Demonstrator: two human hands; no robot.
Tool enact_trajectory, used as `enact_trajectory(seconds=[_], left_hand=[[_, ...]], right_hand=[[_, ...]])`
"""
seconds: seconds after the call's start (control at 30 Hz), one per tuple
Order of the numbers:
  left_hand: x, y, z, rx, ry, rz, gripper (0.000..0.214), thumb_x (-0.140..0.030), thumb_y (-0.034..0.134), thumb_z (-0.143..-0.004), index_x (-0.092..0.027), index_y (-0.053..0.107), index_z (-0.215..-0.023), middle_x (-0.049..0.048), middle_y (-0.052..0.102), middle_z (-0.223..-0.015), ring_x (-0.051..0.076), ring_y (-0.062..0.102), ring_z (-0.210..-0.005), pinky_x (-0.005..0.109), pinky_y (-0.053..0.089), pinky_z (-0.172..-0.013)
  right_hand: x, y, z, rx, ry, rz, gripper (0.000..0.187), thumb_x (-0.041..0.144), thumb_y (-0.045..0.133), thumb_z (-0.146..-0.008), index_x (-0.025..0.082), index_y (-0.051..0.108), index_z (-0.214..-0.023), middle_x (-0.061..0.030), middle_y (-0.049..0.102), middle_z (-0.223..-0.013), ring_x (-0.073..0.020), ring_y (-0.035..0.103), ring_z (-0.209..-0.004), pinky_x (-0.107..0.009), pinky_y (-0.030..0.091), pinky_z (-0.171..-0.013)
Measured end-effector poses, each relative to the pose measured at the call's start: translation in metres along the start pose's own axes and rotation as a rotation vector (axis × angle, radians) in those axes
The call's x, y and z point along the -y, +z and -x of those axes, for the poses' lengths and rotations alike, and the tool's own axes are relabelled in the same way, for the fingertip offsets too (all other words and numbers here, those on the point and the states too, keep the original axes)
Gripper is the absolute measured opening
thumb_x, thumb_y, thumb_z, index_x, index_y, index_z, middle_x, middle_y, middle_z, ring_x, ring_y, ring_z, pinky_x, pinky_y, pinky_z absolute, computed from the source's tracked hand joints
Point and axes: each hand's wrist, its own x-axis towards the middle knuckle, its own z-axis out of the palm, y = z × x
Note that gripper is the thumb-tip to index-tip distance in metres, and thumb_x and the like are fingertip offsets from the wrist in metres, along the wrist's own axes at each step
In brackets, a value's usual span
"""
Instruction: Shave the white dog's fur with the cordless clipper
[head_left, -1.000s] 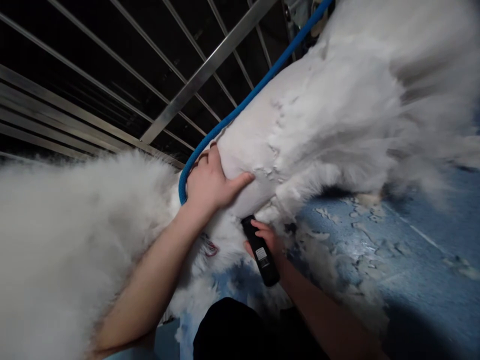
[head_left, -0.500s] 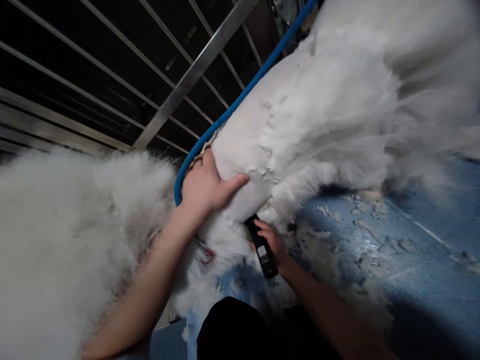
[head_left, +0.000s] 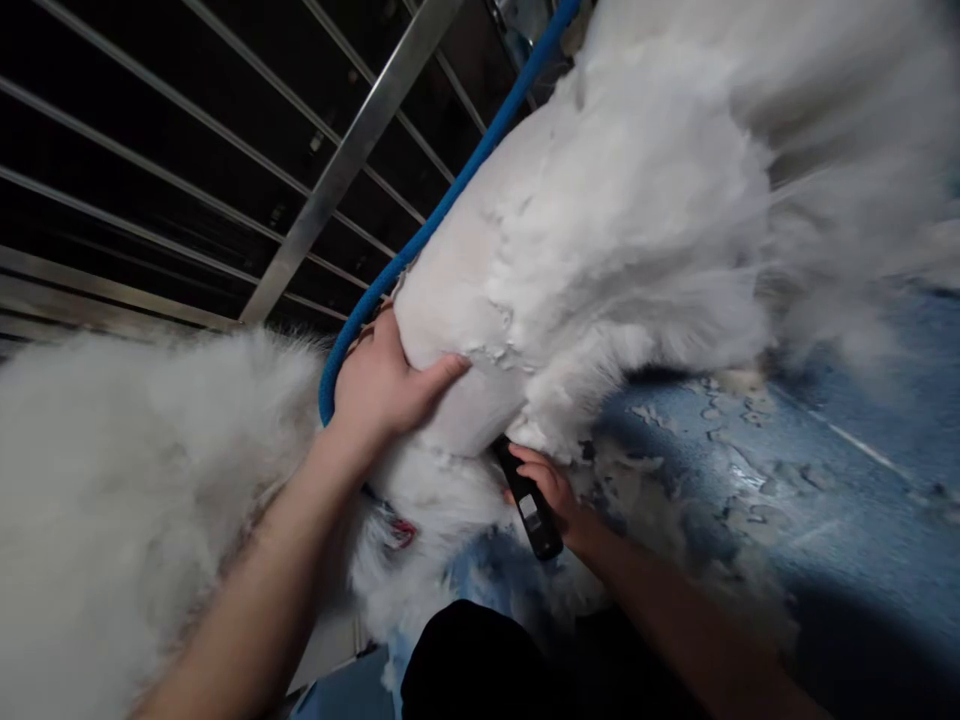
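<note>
A white furry animal stretches across the middle and right, its coat cropped close over the near body and longer elsewhere. My left hand presses on the cropped part, thumb laid over the top and fingers curled round the far side, partly hidden. Close by, a thick blue rope runs along the animal's edge and past these fingers. In my right hand is a black hair clipper with a pale label. Its head is hidden in the white fur below my left thumb.
A metal barred fence slants along the upper left. Another mass of white fluff fills the left side. Loose tufts lie on the wet-looking blue floor. A dark rounded shape shows at the bottom.
The view has shifted, so the animal, rope and fence appear further left. My left hand keeps its hold, and the clipper stays against the fur with its handle slightly turned.
</note>
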Motion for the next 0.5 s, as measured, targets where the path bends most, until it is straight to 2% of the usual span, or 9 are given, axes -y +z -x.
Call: enact_trajectory(seconds=[0.07, 0.13, 0.23, 0.33, 0.5], left_hand=[[0.003, 0.0, -0.003, 0.012, -0.007, 0.0, 0.095, -0.077, 0.054, -0.076, -0.013, 0.042, -0.146, 0.0205, 0.059, -0.141, 0.045, 0.056, -0.128, 0.056, 0.048, -0.102], [0.006, -0.001, -0.005, 0.025, -0.017, -0.006, 0.095, -0.077, 0.054, -0.076, -0.015, 0.042, -0.147, 0.0196, 0.061, -0.139, 0.045, 0.057, -0.127, 0.056, 0.049, -0.101], [0.01, -0.002, -0.009, 0.051, -0.026, -0.014, 0.099, -0.08, 0.054, -0.074, -0.016, 0.04, -0.148, 0.0191, 0.061, -0.139, 0.045, 0.056, -0.127, 0.056, 0.049, -0.101], [0.012, -0.004, -0.012, 0.073, -0.036, -0.017, 0.101, -0.082, 0.053, -0.072, -0.016, 0.041, -0.148, 0.0197, 0.061, -0.139, 0.045, 0.057, -0.127, 0.056, 0.05, -0.101], [0.014, -0.003, -0.015, 0.073, -0.007, 0.014, 0.1, -0.083, 0.054, -0.072, -0.017, 0.043, -0.146, 0.0183, 0.061, -0.139, 0.045, 0.058, -0.126, 0.055, 0.05, -0.101]], right_hand=[[0.008, -0.002, 0.004, -0.007, -0.042, -0.022, 0.045, 0.031, 0.074, -0.084, 0.026, 0.053, -0.124, -0.0101, 0.068, -0.134, -0.0233, 0.073, -0.111, -0.037, 0.066, -0.086], [0.01, -0.002, 0.002, 0.002, -0.09, 0.026, 0.039, 0.034, 0.074, -0.085, 0.027, 0.056, -0.118, -0.0081, 0.069, -0.133, -0.0214, 0.074, -0.109, -0.035, 0.066, -0.084], [-0.004, -0.004, -0.008, 0.022, -0.078, 0.155, 0.021, 0.037, 0.065, -0.092, 0.025, 0.06, -0.109, -0.008, 0.073, -0.125, -0.0201, 0.076, -0.103, -0.033, 0.066, -0.08], [-0.016, -0.012, -0.016, 0.006, -0.035, 0.207, 0.017, 0.033, 0.058, -0.096, 0.022, 0.061, -0.109, -0.0093, 0.077, -0.115, -0.0184, 0.078, -0.086, -0.029, 0.064, -0.07], [0.006, -0.024, -0.024, 0.005, -0.212, 0.125, 0.02, 0.033, 0.069, -0.088, 0.025, 0.06, -0.104, -0.0065, 0.075, -0.12, -0.0185, 0.077, -0.086, -0.031, 0.063, -0.071]])
